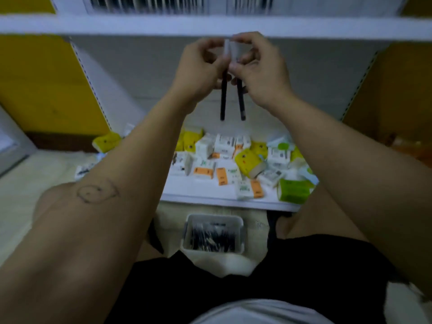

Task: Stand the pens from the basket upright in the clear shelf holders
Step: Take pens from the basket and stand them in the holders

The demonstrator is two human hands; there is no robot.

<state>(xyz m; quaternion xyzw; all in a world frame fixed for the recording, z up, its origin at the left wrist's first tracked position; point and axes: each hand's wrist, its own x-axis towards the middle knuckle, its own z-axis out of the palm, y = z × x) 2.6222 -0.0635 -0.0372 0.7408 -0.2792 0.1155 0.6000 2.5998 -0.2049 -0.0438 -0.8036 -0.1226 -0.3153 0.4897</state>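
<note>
Both my hands are raised just under the white upper shelf edge (pixel 140 25). My left hand (pixel 198 69) grips a black pen (pixel 223 101) that hangs downward with a pale top end. Close beside it, my right hand (pixel 261 71) holds a second black pen (pixel 241 104), also pointing down. The clear holders (pixel 177 4) full of upright pens stand on the upper shelf, blurred. A white basket (pixel 190 232) with several dark pens sits on the floor between my knees.
The lower white shelf (pixel 198 195) carries several tissue packs (pixel 247 162) in white, yellow, orange and green. Yellow panels (pixel 35 85) flank the shelf bay on both sides. My knees and black shorts (pixel 233 277) fill the foreground.
</note>
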